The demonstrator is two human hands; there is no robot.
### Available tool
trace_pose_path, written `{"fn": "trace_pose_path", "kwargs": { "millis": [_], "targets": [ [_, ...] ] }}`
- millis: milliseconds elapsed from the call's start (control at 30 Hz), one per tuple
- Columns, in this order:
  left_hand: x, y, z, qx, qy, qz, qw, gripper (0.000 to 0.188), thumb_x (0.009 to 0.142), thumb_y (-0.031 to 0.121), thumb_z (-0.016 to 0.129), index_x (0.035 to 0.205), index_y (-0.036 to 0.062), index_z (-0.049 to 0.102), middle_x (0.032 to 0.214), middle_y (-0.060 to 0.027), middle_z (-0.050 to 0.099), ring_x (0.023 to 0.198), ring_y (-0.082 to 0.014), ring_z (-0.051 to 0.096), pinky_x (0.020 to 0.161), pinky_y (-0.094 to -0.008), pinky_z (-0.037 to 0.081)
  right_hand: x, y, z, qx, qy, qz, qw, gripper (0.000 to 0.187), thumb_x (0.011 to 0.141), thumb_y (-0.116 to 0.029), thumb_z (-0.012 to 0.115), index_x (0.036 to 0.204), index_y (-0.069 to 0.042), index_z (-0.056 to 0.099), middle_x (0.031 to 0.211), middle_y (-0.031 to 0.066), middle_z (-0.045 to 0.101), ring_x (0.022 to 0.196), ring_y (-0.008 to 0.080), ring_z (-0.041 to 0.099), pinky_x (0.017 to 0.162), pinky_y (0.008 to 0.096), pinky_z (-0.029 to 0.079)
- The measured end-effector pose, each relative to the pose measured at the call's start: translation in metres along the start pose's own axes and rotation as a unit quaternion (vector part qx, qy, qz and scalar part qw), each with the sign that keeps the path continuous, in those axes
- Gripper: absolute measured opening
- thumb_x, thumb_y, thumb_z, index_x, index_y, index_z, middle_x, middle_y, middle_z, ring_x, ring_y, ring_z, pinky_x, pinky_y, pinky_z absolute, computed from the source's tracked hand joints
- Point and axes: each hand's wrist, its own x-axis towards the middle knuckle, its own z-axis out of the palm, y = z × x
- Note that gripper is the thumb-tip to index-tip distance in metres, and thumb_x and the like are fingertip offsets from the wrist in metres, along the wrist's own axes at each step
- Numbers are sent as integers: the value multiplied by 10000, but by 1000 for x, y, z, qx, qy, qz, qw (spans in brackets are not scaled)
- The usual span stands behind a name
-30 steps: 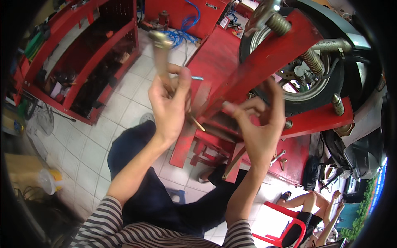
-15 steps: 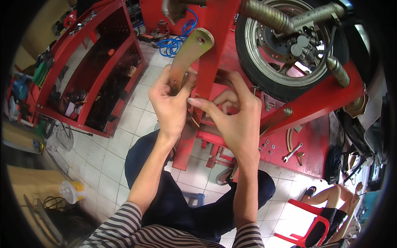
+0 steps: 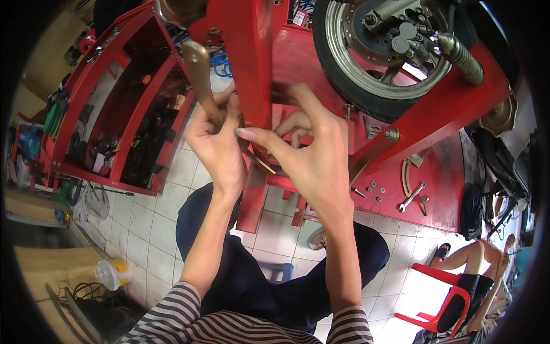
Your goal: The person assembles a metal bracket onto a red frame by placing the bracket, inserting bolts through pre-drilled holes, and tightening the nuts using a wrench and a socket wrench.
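Head view: left hand [image 3: 216, 150] holds metal plate [image 3: 199, 75] (curved, round-ended).

The floor [image 3: 134, 229] below you is tiled in white squares. At your ten o'clock stands a red shelf unit [image 3: 137, 109]; at four o'clock, a red chair [image 3: 436, 273], with bright light [image 3: 394, 282] whitening the floor beside it.

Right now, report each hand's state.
Left hand: closed, holding a flat metal bar.
Right hand: partly curled around the red post; index fingertip hidden, so its grip cannot be told.
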Motion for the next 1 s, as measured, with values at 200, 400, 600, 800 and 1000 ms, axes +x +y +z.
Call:
{"fn": "trace_pose_path", "kwargs": {
  "millis": [200, 400, 600, 800, 1000],
  "targets": [
    [-6, 1, 4, 0, 7, 16, 1000, 110, 926, 5, 547, 1023, -21, 590, 831, -29, 636, 684, -48, 582, 575, -188, 465, 0, 1, 0, 6, 0, -3, 1000, 460, 724, -107, 796, 1096, 58, 581, 1015, 174, 684, 608, 220, 668, 583, 330, 499],
    [-1, -1, -1, 38, 20, 31, 999, 85, 923, -4, 548, 1001, -17, 580, 806, -26, 626, 684, -48, 568, 568, -185, 453, 1, 4, 2, 18, -3, 1, 1000, 487, 722, -130, 792, 1120, 58, 582, 1037, 183, 679, 614, 232, 666, 696, 354, 521],
    [-2, 0, -3, 16, -15, 30, 999, 56, 926, 0, 545, 970, -8, 579, 802, -25, 620, 695, -46, 557, 591, -192, 446, 0, 5, 0, 16, 3, -11, 1000, 489, 726, -130, 787, 1129, 57, 583, 1041, 196, 671, 614, 240, 665, 732, 362, 527],
    [4, -5, -5, -25, -2, 61, 998, 156, 901, 22, 652, 1027, -70, 652, 928, -76, 689, 747, -41, 575, 661, -179, 438, 1, 6, 2, 47, -2, -9, 999, 489, 724, -126, 788, 1130, 55, 583, 1051, 193, 670, 612, 240, 661, 770, 361, 528],
    [6, -8, -12, 107, -22, 136, 985, 66, 925, 8, 581, 983, -20, 596, 731, 1, 617, 637, -18, 524, 563, -168, 404, 1, 6, 5, 45, 16, -10, 999, 479, 719, -129, 795, 1113, 51, 592, 974, 168, 672, 588, 206, 631, 716, 338, 498]
  ]
}}
